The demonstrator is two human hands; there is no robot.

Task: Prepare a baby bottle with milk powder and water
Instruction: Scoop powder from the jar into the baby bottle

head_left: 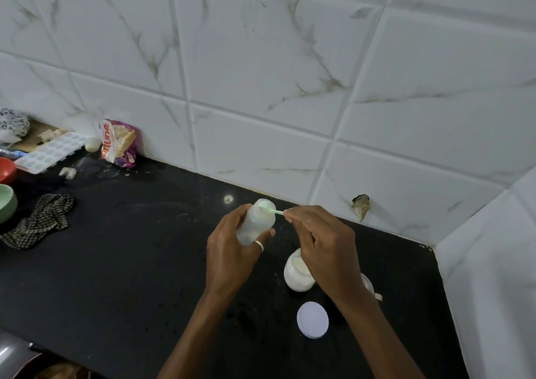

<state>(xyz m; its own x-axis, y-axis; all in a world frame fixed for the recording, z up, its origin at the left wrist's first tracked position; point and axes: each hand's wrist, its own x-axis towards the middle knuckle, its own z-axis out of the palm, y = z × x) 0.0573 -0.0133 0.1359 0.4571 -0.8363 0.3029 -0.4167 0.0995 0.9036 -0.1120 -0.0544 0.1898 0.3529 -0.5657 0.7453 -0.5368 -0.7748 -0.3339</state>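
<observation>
Dosing seems underway: your left hand (229,251) grips the bottle (256,223), right hand (322,239) pinches the scoop (275,211); water likely remains.

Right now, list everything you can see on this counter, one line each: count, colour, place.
bottle: one, translucent, uncapped, held above the counter
scoop: one, pale green, at the bottle mouth
powder jar: one, white, open, on the counter right of centre
lid: one, white, flat on the counter near the jar
cloth: one, dark checked, crumpled at counter's left
green bowl: one, green, left edge
red bowl: one, red, left edge, behind the green bowl
ice tray: one, white, far left by the wall
packet: one, purple and white, leaning at the wall
counter: one, black
wall: one, white veined tiles, behind counter
left hand: one, grips the bottle
right hand: one, pinches the scoop handle
</observation>
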